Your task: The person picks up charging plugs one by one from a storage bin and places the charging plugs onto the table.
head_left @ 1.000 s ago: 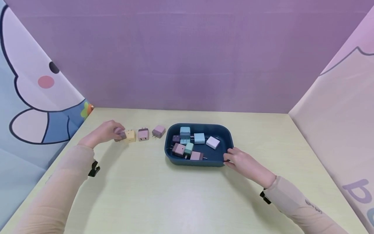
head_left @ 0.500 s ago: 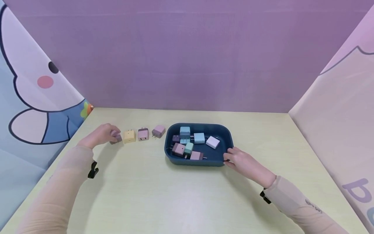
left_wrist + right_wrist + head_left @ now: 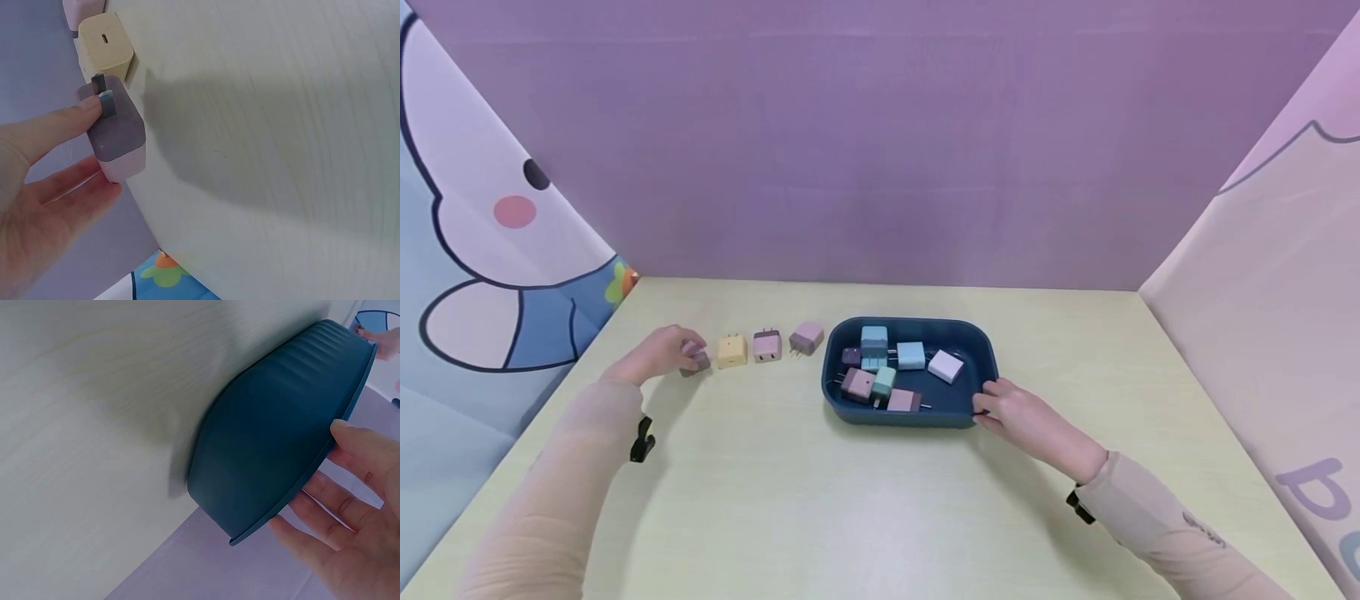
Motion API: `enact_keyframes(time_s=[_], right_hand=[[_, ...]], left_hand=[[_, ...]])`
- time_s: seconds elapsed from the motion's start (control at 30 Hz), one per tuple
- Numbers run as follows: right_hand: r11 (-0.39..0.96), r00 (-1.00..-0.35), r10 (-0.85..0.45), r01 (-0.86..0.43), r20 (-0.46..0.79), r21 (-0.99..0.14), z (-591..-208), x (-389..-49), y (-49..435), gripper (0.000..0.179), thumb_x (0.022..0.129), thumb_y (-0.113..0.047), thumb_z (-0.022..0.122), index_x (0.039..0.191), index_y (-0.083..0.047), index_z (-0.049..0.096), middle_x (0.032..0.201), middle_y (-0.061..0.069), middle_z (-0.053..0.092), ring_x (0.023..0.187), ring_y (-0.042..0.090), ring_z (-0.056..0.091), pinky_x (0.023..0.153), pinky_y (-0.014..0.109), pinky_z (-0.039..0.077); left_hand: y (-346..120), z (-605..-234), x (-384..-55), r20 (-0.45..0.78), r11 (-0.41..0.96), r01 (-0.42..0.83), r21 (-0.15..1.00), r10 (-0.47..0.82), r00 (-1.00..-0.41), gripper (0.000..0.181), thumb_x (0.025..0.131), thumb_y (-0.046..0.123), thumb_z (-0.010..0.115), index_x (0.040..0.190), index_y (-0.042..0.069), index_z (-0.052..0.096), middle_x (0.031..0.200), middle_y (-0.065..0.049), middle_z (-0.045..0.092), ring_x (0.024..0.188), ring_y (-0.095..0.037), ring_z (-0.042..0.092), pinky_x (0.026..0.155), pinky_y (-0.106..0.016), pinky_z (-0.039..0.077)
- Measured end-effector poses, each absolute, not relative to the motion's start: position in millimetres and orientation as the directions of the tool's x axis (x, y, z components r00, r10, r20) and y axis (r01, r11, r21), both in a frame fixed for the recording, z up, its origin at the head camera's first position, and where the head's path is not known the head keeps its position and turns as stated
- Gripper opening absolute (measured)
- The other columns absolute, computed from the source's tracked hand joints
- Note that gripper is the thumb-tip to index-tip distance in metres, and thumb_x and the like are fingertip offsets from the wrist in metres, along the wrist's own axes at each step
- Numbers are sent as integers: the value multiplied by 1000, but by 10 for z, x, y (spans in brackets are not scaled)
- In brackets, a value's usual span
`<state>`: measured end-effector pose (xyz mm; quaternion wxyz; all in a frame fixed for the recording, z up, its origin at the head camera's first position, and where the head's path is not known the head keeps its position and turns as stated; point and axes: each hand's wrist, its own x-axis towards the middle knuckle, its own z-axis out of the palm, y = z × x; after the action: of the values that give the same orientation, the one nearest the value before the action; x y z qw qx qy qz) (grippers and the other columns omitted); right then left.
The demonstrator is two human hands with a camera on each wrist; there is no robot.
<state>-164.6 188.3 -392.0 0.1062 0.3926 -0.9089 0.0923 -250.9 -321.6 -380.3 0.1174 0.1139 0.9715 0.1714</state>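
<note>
My left hand (image 3: 658,353) pinches a pink charger plug with a mauve end (image 3: 122,134) between thumb and fingers, its metal prongs beside the thumb in the left wrist view. It is at the left end of a row on the table, beside a yellow charger plug (image 3: 732,351). Further right in that row lie two pink-and-mauve charger plugs, one with prongs pointing back (image 3: 767,345) and one tilted (image 3: 807,337). My right hand (image 3: 1018,417) grips the rim of a dark blue tray (image 3: 269,437) at its near right corner.
Inside the tray lie several charger plugs, among them a white one (image 3: 945,367), a light blue one (image 3: 912,356), a green one (image 3: 883,382) and a pink one (image 3: 859,383). A purple wall (image 3: 880,167) rises behind the table (image 3: 865,500); printed cloths stand at both sides.
My left hand has shifted a little left and towards me with the pink-and-mauve charger plug, opening a gap to the yellow one. My right hand and the tray stay put.
</note>
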Motion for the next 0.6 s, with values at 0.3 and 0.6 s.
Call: enact_keyframes(time_s=[0.3, 0.6], right_hand=[[681, -680, -691, -726, 242, -96, -3911, -1638, 1876, 9, 75, -10, 69, 78, -11, 61, 70, -4, 45, 65, 9, 40, 54, 18, 40], [678, -676, -692, -729, 251, -94, -3918, -1641, 1883, 10, 74, -9, 69, 77, -12, 60, 70, -5, 45, 66, 9, 40, 54, 18, 40]], left_hand=[[-3230, -3880, -2531, -177, 910, 186, 372, 266, -947, 34, 77, 2, 63, 107, -11, 55, 106, -30, 54, 98, -42, 47, 86, -56, 35], [-3232, -3948, -2550, -178, 914, 176, 367, 254, -951, 34, 76, 2, 63, 107, -10, 55, 107, -31, 53, 100, -44, 46, 86, -56, 34]])
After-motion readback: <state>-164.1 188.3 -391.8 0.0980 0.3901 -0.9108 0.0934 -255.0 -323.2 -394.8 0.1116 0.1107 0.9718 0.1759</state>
